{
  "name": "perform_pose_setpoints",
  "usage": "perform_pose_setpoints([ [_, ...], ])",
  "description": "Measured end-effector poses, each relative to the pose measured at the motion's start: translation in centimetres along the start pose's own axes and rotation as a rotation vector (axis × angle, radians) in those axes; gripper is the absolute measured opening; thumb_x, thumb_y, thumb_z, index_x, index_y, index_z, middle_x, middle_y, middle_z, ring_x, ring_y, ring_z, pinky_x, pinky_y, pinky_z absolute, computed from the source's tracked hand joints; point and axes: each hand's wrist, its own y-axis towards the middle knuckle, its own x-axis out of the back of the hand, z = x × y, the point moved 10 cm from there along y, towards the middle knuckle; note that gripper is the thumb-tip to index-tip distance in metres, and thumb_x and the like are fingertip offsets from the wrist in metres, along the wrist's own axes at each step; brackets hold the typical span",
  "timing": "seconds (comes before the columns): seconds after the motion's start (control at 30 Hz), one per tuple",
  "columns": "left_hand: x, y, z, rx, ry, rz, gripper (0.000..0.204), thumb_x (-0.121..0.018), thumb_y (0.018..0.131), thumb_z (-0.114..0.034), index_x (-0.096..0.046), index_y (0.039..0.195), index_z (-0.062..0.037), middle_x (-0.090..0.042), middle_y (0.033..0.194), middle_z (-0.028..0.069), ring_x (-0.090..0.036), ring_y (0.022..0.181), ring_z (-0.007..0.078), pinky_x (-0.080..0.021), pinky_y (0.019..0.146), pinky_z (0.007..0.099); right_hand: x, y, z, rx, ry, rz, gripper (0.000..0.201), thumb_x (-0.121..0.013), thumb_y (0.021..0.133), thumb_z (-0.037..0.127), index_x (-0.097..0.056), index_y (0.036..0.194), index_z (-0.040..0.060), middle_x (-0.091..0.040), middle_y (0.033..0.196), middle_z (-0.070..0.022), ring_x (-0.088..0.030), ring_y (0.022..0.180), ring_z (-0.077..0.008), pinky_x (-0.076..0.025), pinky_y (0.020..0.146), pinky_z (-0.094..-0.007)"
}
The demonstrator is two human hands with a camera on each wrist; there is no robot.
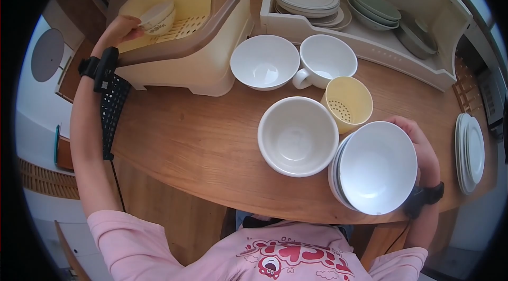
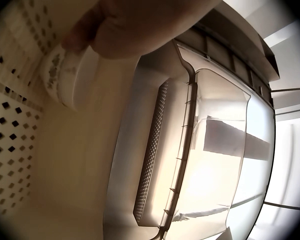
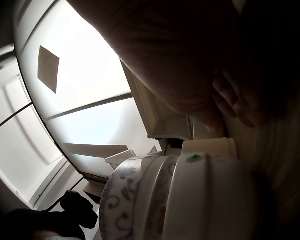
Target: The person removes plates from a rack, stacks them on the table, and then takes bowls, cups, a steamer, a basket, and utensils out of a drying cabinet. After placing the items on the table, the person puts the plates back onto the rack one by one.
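At the far left of the head view, my left hand (image 1: 120,28) pinches the rim of a small white bowl (image 1: 161,26) with a floral pattern. This bowl (image 2: 65,80) is tilted inside the yellow dish rack (image 1: 180,74), beside its perforated floor, in the left wrist view. My right hand (image 1: 420,141) rests on the wooden table behind a stack of bowls (image 1: 378,170), its fingers loosely bent. The right wrist view shows patterned outer walls on the stacked bowls (image 3: 155,200). A cream bowl (image 1: 298,135) and a yellow perforated cup (image 1: 349,101) stand beside the stack.
A wide white bowl (image 1: 264,64) and a white cup with a handle (image 1: 328,59) stand between the rack and a cream holder (image 1: 365,43) with plates and green bowls. More plates (image 1: 468,151) stand at the right. The table's curved front edge (image 1: 196,191) runs close to the person.
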Motion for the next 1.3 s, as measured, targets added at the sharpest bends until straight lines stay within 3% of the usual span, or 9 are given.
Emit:
perform_pose_setpoints([
  [0.37, 0.4, -3.4, -3.2, -0.017, 0.239, -0.032, 0.026, -0.053, 0.091, -0.018, -0.062, 0.108, 0.0002, -0.063, 0.083, 0.0053, -0.064, 0.072, 0.0128, -0.053, 0.063, 0.0256, 0.0, 0.1, 0.4, 0.048, -0.079, 0.039, 0.030, -0.064, 0.087, 0.008, -0.054, 0.112, -0.0052, -0.068, 0.094, -0.0071, -0.065, 0.080, -0.0081, -0.052, 0.069, -0.0207],
  [0.5, 4.3, -3.2, -7.6, -0.321, 0.317, -0.253, 0.028, -0.055, 0.090, -0.021, -0.064, 0.111, -0.0053, -0.064, 0.089, 0.0022, -0.060, 0.074, 0.0101, -0.046, 0.065, 0.0255, 0.2, 0.2, 0.1, 0.060, -0.081, 0.056, 0.029, -0.063, 0.088, 0.008, -0.054, 0.112, -0.0054, -0.068, 0.093, -0.0072, -0.065, 0.080, -0.0075, -0.052, 0.068, -0.0207],
  [0.57, 6.3, -8.1, -13.1, -0.663, 0.234, -0.538, 0.029, -0.057, 0.091, -0.024, -0.064, 0.112, -0.0049, -0.066, 0.092, 0.0022, -0.059, 0.075, 0.0085, -0.047, 0.068, 0.0255, 0.1, 0.2, 0.0, 0.064, -0.074, 0.056, 0.028, -0.062, 0.089, 0.009, -0.054, 0.112, -0.0056, -0.068, 0.093, -0.0072, -0.064, 0.080, -0.0075, -0.052, 0.068, -0.0208],
  [0.67, 3.8, -15.1, -18.6, -0.959, 0.185, -0.650, 0.030, -0.057, 0.092, -0.026, -0.063, 0.112, -0.0047, -0.066, 0.092, 0.0017, -0.057, 0.077, 0.0074, -0.046, 0.071, 0.0255, 0.0, 0.1, 0.1, 0.075, -0.082, 0.060, 0.028, -0.062, 0.089, 0.009, -0.054, 0.112, -0.0056, -0.068, 0.093, -0.0072, -0.064, 0.080, -0.0075, -0.052, 0.069, -0.0208],
  [0.8, -7.1, -24.4, -23.8, -1.222, 0.339, -0.423, 0.020, -0.061, 0.091, -0.016, -0.063, 0.108, -0.0051, -0.062, 0.088, 0.0005, -0.057, 0.082, 0.0076, -0.045, 0.071, 0.0216, -0.2, 0.1, 0.5, 0.096, -0.130, 0.064, 0.030, -0.063, 0.088, 0.010, -0.054, 0.112, -0.0054, -0.068, 0.095, -0.0071, -0.064, 0.081, -0.0077, -0.052, 0.069, -0.0210],
  [0.87, -15.8, -29.5, -25.7, -1.434, 0.483, -0.049, 0.016, -0.064, 0.086, -0.009, -0.063, 0.101, -0.0036, -0.062, 0.088, 0.0067, -0.060, 0.085, 0.0164, -0.047, 0.075, 0.0276, -0.1, 0.0, 0.6, 0.109, -0.137, 0.068, 0.030, -0.064, 0.088, 0.010, -0.055, 0.113, -0.0053, -0.068, 0.095, -0.0071, -0.064, 0.081, -0.0078, -0.052, 0.070, -0.0212],
  [0.93, -21.0, -29.7, -24.7, -1.434, 0.591, 0.108, 0.020, -0.065, 0.081, -0.005, -0.062, 0.101, -0.0032, -0.062, 0.092, 0.0115, -0.060, 0.091, 0.0262, -0.049, 0.078, 0.0356, -0.1, 0.0, 0.6, 0.119, -0.144, 0.072, 0.031, -0.064, 0.088, 0.010, -0.055, 0.113, -0.0052, -0.068, 0.096, -0.0071, -0.064, 0.082, -0.0079, -0.052, 0.070, -0.0214],
  [1.1, -29.4, -25.6, -19.5, -1.109, 1.052, 0.404, 0.025, -0.060, 0.081, 0.001, -0.056, 0.105, 0.0030, -0.061, 0.097, 0.0157, -0.057, 0.101, 0.0308, -0.048, 0.085, 0.0400, -0.1, -0.1, 0.4, 0.124, -0.148, 0.072, 0.030, -0.063, 0.089, 0.011, -0.055, 0.113, -0.0055, -0.067, 0.098, -0.0075, -0.064, 0.084, -0.0089, -0.052, 0.074, -0.0223],
  [1.3, -30.6, -20.9, -17.7, -0.924, 1.131, 0.403, 0.016, -0.058, 0.081, -0.001, -0.057, 0.095, 0.0042, -0.063, 0.094, 0.0181, -0.060, 0.094, 0.0344, -0.050, 0.080, 0.0410, -0.4, -0.4, 0.9, 0.150, -0.177, 0.071, 0.028, -0.061, 0.091, 0.011, -0.055, 0.112, -0.0060, -0.066, 0.101, -0.0089, -0.063, 0.090, -0.0103, -0.051, 0.078, -0.0231],
])
